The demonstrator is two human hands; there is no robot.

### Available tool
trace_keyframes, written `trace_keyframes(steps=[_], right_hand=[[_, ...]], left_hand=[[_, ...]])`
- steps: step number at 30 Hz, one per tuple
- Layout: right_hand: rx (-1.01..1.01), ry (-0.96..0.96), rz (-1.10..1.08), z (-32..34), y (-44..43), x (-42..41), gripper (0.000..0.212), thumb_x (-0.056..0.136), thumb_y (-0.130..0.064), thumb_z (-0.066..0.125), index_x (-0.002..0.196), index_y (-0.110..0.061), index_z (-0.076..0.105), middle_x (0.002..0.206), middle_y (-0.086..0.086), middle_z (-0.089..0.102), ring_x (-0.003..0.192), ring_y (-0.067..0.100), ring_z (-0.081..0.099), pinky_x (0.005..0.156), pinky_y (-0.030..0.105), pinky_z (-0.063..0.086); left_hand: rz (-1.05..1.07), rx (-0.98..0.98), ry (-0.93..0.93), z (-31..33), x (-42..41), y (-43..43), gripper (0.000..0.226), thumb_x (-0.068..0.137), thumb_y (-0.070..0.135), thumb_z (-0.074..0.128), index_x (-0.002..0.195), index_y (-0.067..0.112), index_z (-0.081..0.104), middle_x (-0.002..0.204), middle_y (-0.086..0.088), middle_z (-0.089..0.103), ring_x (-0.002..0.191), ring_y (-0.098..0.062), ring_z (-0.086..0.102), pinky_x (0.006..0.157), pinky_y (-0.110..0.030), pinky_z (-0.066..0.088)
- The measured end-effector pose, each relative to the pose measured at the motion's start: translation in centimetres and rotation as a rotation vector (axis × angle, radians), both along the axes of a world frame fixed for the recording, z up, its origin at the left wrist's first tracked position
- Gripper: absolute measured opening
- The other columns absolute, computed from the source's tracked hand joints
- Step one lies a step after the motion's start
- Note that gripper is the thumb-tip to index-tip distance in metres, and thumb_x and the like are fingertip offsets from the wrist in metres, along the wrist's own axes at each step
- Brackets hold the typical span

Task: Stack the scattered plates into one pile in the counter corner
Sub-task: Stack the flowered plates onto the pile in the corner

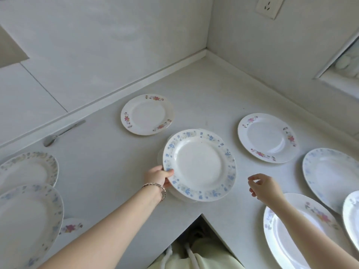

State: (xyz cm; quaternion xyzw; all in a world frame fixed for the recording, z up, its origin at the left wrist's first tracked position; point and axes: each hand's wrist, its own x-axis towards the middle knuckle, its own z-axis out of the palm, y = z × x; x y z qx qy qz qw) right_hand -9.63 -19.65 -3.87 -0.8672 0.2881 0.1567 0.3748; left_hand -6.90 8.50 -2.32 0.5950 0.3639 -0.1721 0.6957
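White walls meet over a pale, L-shaped worktop (204,90) with plates scattered across it. Largest from where I stand are the two blue-flowered plates (27,220) at the left edge and the right-end plates (330,171) crowding the other side (the nearest of those carries pink flowers). In the middle, well short of the corner, sits a blue-rimmed plate (200,164) with more rims showing beneath it, so it tops a small pile; whether that pile rests on the worktop or is lifted I cannot tell. Behind it lie a back pink-flowered plate (147,114) near the wall and a right pink-flowered plate (267,137), well apart. The left hand (158,176) has its grip on the pile's left rim, thumb on top. The right hand (264,186) hovers just right of the pile, grip loose, holding nothing. A spoon (62,133) lies by the back wall; a bracelet (155,186) circles the left wrist.
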Motion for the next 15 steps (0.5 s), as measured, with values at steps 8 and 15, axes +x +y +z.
trace_keyframes(steps=[8,15], right_hand=[[0.020,0.012,-0.095,-0.6,-2.5,-1.2,0.014,0.086,-0.011,0.050,0.091,-0.011,0.063,0.060,0.002,0.062,0.050,0.016,0.056,0.050,0.024,0.043],[0.061,0.036,-0.093,-1.2,-2.6,-0.6,0.015,0.087,-0.010,0.048,0.091,-0.011,0.061,0.061,0.003,0.062,0.052,0.016,0.055,0.048,0.023,0.044]], left_hand=[[-0.033,0.028,0.060,-1.5,1.8,-1.6,0.028,0.083,-0.013,0.055,0.108,-0.003,0.063,0.067,-0.008,0.062,0.062,-0.020,0.057,0.063,-0.031,0.049],[-0.073,0.114,0.104,-2.1,2.5,0.0,0.028,0.087,-0.011,0.052,0.114,-0.009,0.058,0.073,-0.011,0.059,0.066,-0.020,0.057,0.062,-0.030,0.050]])
